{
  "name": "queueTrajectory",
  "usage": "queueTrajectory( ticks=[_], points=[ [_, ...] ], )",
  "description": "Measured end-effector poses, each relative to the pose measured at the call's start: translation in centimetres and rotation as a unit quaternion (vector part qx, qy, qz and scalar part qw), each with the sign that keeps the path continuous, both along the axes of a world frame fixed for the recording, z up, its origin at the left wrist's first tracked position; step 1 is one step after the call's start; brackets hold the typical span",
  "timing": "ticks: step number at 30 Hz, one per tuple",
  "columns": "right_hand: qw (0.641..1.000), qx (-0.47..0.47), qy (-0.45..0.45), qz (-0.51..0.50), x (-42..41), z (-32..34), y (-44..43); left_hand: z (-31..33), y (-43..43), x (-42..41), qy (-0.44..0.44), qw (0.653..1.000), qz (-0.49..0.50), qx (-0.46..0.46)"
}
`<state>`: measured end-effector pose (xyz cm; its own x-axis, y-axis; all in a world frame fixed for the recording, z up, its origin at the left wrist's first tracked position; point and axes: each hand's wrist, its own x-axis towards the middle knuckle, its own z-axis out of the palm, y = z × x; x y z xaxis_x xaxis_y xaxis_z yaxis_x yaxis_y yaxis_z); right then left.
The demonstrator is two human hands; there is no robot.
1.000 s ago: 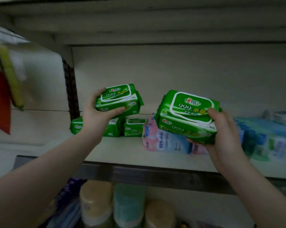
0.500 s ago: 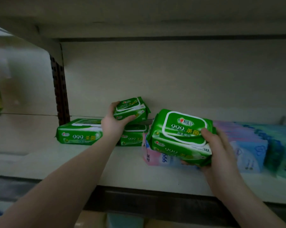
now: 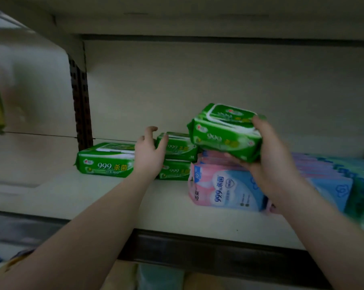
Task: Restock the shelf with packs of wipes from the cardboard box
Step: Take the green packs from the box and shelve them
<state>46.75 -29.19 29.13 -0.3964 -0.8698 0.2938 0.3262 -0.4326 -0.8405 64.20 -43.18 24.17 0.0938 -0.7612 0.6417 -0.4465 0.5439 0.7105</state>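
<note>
My right hand grips a green pack of wipes and holds it tilted above the pink-and-blue packs. My left hand hovers with its fingers loosely spread beside a stack of two green packs on the cream shelf. The thumb touches the upper pack's left end. One more green pack lies flat to the left, near the shelf upright. The cardboard box is out of view.
A row of blue and teal packs runs to the right along the shelf. A dark perforated upright bounds the bay on the left. The shelf's dark front rail crosses below, with rolls on the level beneath.
My left hand has let go of its green pack, which now lies on top of another. My right hand has lifted its pack up and to the right.
</note>
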Motion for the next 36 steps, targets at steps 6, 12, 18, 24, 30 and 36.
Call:
queueTrajectory(
  ticks=[6,12,18,24,30,36],
  points=[
    [0.997,0.065,-0.017,0.031,2.6,2.4,-7.6,0.5,1.8,0.0,-0.075,0.978,-0.054,-0.189],
    [0.996,0.082,0.029,0.002,3.5,2.4,-11.7,0.0,1.3,-0.1,-0.095,0.982,-0.045,-0.154],
    [0.931,0.136,0.32,-0.113,4.8,2.2,-13.6,-0.4,0.0,0.2,-0.151,0.983,0.057,-0.09],
    [0.94,0.111,0.299,-0.117,4.3,1.2,-12.0,-0.7,0.4,0.4,-0.189,0.975,0.093,-0.072],
    [0.947,0.074,0.29,-0.12,2.5,2.1,-8.5,1.3,1.9,0.4,-0.139,0.978,0.111,-0.11],
    [0.956,0.023,0.249,-0.154,0.7,1.9,-2.9,1.2,6.8,-2.3,-0.078,0.987,-0.004,-0.139]
  ],
)
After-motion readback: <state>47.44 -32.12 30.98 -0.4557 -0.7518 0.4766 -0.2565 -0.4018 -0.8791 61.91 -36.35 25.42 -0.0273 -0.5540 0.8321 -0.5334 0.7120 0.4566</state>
